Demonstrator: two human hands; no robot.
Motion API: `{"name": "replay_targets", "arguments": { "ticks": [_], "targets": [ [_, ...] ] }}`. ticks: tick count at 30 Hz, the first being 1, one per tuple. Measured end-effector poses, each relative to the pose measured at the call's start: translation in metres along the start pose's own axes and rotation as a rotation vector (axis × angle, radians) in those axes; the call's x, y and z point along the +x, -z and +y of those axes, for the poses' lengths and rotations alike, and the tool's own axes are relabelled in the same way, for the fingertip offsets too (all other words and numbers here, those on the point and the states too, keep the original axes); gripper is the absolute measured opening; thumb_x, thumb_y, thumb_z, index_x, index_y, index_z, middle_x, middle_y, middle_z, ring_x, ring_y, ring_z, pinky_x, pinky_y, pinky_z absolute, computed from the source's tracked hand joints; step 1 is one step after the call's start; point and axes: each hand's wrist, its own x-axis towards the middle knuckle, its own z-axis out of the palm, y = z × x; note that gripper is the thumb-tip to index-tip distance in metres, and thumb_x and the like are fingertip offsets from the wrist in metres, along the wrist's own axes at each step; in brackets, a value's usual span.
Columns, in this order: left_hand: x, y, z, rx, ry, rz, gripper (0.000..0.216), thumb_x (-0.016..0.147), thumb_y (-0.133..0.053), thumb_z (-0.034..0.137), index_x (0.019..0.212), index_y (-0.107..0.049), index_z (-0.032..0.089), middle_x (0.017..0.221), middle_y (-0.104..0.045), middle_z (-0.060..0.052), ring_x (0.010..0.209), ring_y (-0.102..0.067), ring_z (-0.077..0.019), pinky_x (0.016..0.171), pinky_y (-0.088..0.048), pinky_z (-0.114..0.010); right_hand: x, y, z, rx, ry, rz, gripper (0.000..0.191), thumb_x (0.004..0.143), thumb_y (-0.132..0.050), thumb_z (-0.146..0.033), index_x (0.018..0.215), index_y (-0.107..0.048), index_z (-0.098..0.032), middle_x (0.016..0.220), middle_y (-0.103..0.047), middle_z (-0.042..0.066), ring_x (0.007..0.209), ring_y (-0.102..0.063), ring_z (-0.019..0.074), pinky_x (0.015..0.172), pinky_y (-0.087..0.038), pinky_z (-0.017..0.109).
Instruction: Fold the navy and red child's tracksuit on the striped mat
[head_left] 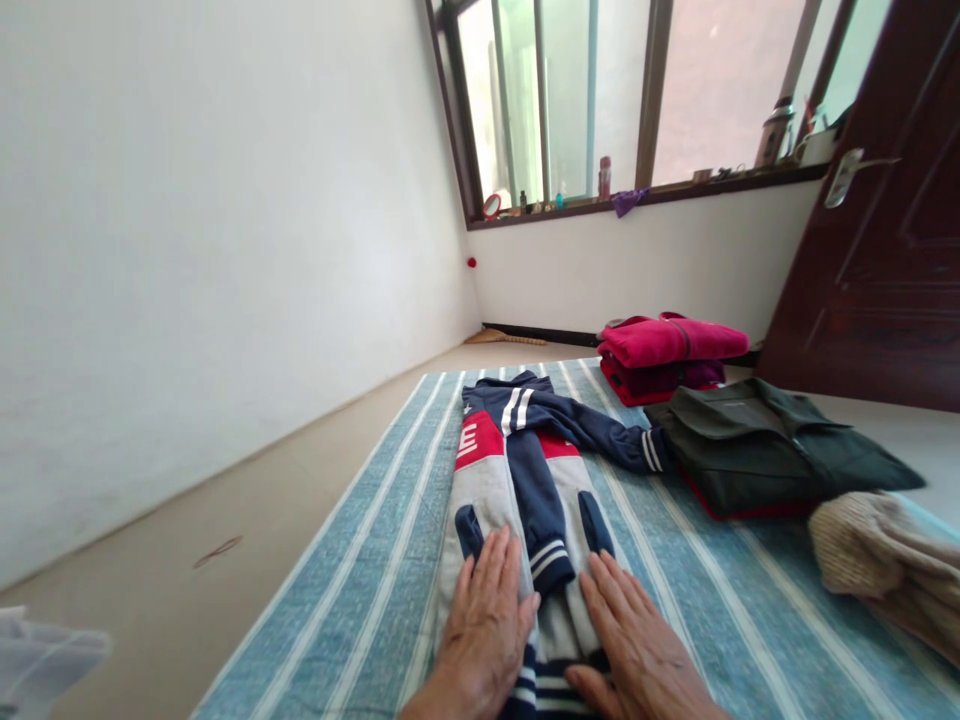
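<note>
- A child's jacket (517,480) in navy, grey and red is laid flat on a blue striped mat (360,600), its hem at the near edge of the view and its collar at the far end.
- The left hand (484,625) is pressed palm down on the grey left panel of the jacket, fingers spread and extended toward the far side; nothing is gripped.
- The right hand (637,645) is laid flat on the grey right panel, fingers likewise spread and pointing far; nothing is pinched.
- Between the two hands, one navy sleeve is folded down the middle of the jacket, its striped cuff lying just far of the fingertips.
- The other sleeve is stretched out to the right, and its cuff is seen touching a folded dark green garment (757,445).
- A stack of folded pink and red clothes (667,355) is placed at the far right corner of the mat, just beyond the green garment.
- A beige knitted item (877,555) is found at the right edge, well apart from the right hand.
- To the left of the jacket a bare band of mat is left open, bordered by tan floor (225,530) and a white wall (187,250).
- A dark wooden door (885,260) is seen at the far right.
</note>
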Motion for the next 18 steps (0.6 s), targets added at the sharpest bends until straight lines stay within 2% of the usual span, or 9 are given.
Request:
{"name": "replay_targets", "arguments": {
  "ticks": [4, 8, 14, 18],
  "targets": [
    [-0.004, -0.010, 0.003, 0.082, -0.027, 0.078, 0.055, 0.090, -0.042, 0.026, 0.144, -0.037, 0.013, 0.149, -0.038, -0.012, 0.135, -0.038, -0.0273, 0.106, -0.040, -0.049, -0.004, -0.002, -0.001, 0.005, -0.010, 0.025, 0.068, 0.075, -0.068, -0.038, 0.134, -0.053, -0.008, 0.141, -0.045, 0.022, 0.131, -0.039, 0.0416, 0.100, -0.044, 0.054],
    [-0.001, -0.005, 0.005, 0.082, -0.007, 0.019, 0.053, 0.091, -0.041, 0.026, 0.142, -0.040, 0.012, 0.148, -0.038, -0.013, 0.135, -0.039, -0.0279, 0.106, -0.040, -0.050, 0.001, 0.007, -0.004, 0.053, -0.056, -0.058, 0.067, 0.076, -0.068, -0.038, 0.134, -0.053, -0.009, 0.141, -0.045, 0.021, 0.131, -0.040, 0.0411, 0.101, -0.043, 0.055],
    [0.012, 0.031, 0.005, -0.108, 0.055, -0.219, 0.054, 0.088, -0.046, 0.027, 0.140, -0.042, 0.012, 0.147, -0.040, -0.015, 0.135, -0.038, -0.0284, 0.108, -0.036, -0.051, 0.024, 0.050, -0.008, 0.202, -0.210, -0.248, 0.063, 0.080, -0.063, -0.044, 0.133, -0.054, -0.010, 0.142, -0.046, 0.018, 0.133, -0.039, 0.0353, 0.107, -0.037, 0.049],
    [0.036, 0.054, 0.002, -0.177, 0.018, -0.190, 0.043, 0.087, -0.051, 0.028, 0.128, -0.055, 0.013, 0.140, -0.049, -0.017, 0.132, -0.043, -0.0274, 0.110, -0.033, -0.046, 0.049, 0.077, -0.008, 0.270, -0.295, -0.231, 0.042, 0.087, -0.056, -0.036, 0.121, -0.061, -0.014, 0.132, -0.056, 0.015, 0.123, -0.050, 0.0292, 0.104, -0.039, 0.041]
  ]
}}
